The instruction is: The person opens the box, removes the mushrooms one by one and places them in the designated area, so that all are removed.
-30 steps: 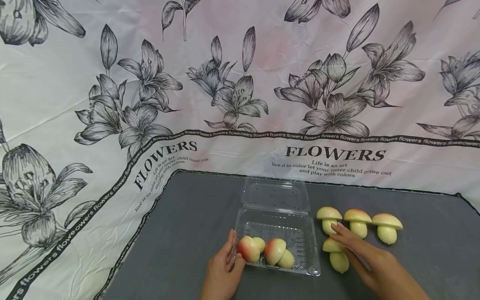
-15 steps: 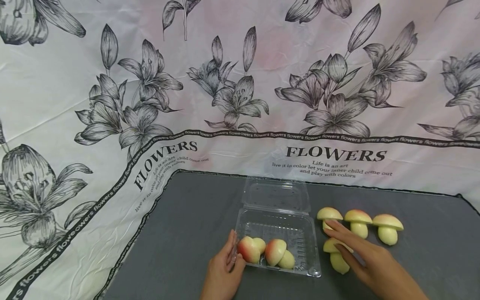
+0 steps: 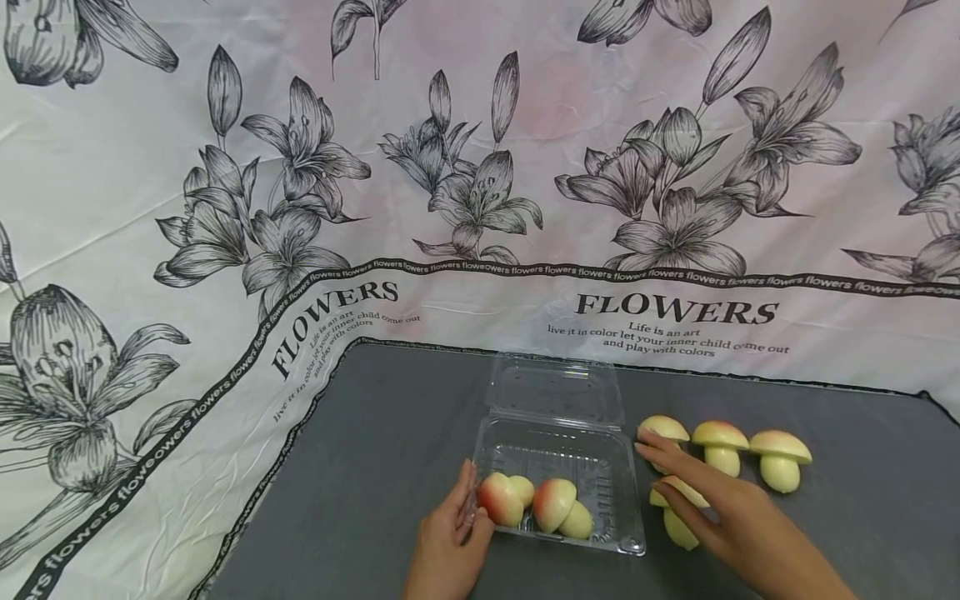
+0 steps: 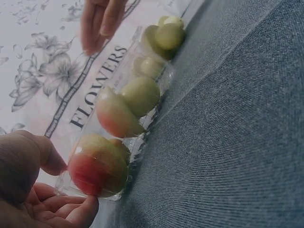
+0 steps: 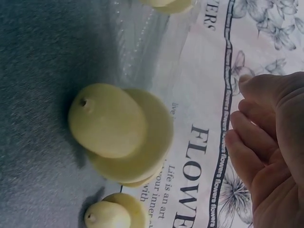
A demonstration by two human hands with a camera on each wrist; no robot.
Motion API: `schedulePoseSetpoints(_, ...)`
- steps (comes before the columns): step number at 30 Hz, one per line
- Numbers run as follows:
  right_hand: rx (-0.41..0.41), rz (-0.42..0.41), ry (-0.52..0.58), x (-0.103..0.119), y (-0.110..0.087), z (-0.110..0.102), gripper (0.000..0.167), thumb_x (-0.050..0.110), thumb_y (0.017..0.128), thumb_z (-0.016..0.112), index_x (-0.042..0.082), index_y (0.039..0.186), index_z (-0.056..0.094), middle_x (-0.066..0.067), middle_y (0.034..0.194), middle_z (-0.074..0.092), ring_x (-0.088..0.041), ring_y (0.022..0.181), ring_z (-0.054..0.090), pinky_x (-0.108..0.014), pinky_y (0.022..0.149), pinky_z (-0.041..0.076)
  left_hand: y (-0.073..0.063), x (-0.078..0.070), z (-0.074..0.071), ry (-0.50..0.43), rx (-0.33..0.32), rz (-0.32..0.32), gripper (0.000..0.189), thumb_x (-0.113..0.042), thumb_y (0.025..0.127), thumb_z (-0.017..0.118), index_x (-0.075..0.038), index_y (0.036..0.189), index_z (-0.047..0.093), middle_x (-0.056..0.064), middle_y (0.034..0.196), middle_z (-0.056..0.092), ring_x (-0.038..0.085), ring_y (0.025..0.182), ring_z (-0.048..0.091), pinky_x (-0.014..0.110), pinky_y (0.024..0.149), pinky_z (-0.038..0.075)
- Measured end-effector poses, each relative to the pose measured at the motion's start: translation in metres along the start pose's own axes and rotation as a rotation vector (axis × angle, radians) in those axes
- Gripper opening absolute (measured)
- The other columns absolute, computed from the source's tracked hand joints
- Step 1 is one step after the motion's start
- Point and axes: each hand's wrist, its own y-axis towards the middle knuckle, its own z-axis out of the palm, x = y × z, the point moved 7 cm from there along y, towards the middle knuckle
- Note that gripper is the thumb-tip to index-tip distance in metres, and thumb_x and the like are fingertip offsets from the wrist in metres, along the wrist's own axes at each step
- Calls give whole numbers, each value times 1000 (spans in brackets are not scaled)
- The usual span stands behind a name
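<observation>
My left hand [image 3: 450,533] pinches the left wall of a clear plastic clamshell box [image 3: 555,446], thumb on the near side. Inside the box, along its front, lie two mushroom-shaped pieces, one red and yellow [image 3: 501,500] and another [image 3: 555,505] beside it. Over a pale yellow mushroom-shaped piece [image 3: 681,527], right of the box, hovers my right hand [image 3: 723,504], holding nothing. In the right wrist view its fingers are loosely bent and apart from the nearest mushroom-shaped piece [image 5: 109,121]. My fingers partly cover that piece and the one behind it [image 3: 663,427].
The box's clear lid [image 3: 555,392] lies folded back behind it. More mushroom-shaped pieces stand in a row at the right, one in the middle [image 3: 720,446] and one at the end [image 3: 780,458]. A flower-printed cloth [image 3: 480,208] hangs behind the dark grey table [image 3: 360,467].
My right hand has shifted slightly left and away from me above the mushroom-shaped pieces. The left hand keeps its grip on the box, and the pieces stay in place.
</observation>
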Motion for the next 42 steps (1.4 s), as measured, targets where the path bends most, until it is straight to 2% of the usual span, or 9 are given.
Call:
schedulePoseSetpoints(3,22,-4,-8,2,6,2,56,34,106,65,19,158,52,-9,156,56,2,86,71,-5,68,47,0,0,0,-2,3,-6,67,-9,101,63,4,161,36,26,160,44,41,142,50,40,104,56)
schedulePoseSetpoints(7,44,-40,-1,7,12,7,63,53,110,38,16,160,49,-9,161,50,7,80,66,-4,68,45,1,0,0,-2,9,-9,67,-10,102,63,4,161,36,27,160,43,41,142,49,41,104,55)
schedulePoseSetpoints(11,50,-89,40,13,17,12,63,50,112,39,10,159,49,-14,160,52,9,79,64,-3,68,46,1,0,0,0,11,-4,67,-10,102,63,5,161,35,27,160,43,41,142,49,41,105,55)
schedulePoseSetpoints(16,65,-106,88,15,21,19,61,46,110,46,9,159,48,-15,162,49,11,76,64,-3,67,46,1,0,1,-5,23,-8,67,-10,102,62,5,161,35,27,160,43,41,142,49,41,105,55)
schedulePoseSetpoints(19,89,-98,136,16,24,23,60,31,106,63,11,160,47,-15,164,46,18,61,46,-3,60,43,2,-1,2,-9,32,-17,68,-11,102,62,5,162,34,28,160,42,41,143,48,42,105,56)
schedulePoseSetpoints(25,134,-69,178,20,28,27,80,4,91,82,14,162,45,-13,166,44,15,56,40,-5,56,41,2,-2,3,-23,37,-14,69,-11,102,63,4,162,33,27,160,43,40,144,48,40,106,55)
schedulePoseSetpoints(33,219,-7,179,22,32,40,86,5,91,82,22,165,40,-16,166,43,13,53,40,-10,52,42,2,-3,2,-25,31,-12,69,-10,101,63,5,162,34,27,160,43,41,144,48,41,106,55)
schedulePoseSetpoints(38,308,28,224,23,32,54,82,13,97,77,24,167,36,-15,168,39,11,56,52,-17,55,48,3,-1,2,-6,18,-24,68,-10,101,61,5,162,34,26,160,44,40,143,48,41,105,55)
schedulePoseSetpoints(42,327,6,261,25,33,62,79,14,99,75,22,167,36,-19,166,40,4,73,67,-21,63,55,3,1,1,0,-2,-30,67,-8,100,61,5,161,36,25,159,46,38,142,50,39,105,55)
